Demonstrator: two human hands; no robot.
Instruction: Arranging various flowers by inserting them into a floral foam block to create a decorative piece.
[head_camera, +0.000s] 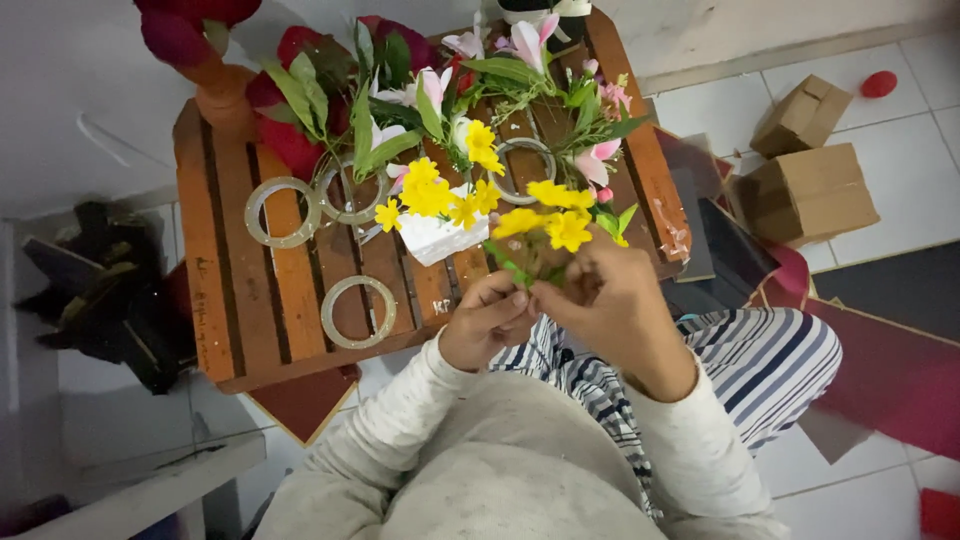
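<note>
My left hand (485, 318) and my right hand (610, 300) meet at the front edge of a small wooden slat table (270, 300). Both are closed around a sprig of yellow artificial flowers (548, 222) with green leaves, held just above the table edge. More yellow flowers (432, 190) stand in a white foam block (438, 238) just left of the sprig. The stem between my fingers is mostly hidden.
Three grey rings lie on the table: one ring (282, 211) at left, one ring (358, 311) near the front, one ring (522, 170) further back. Pink lilies (530, 45), green leaves and dark red flowers (290, 120) crowd the far side. Cardboard boxes (808, 190) sit on the tiled floor at right.
</note>
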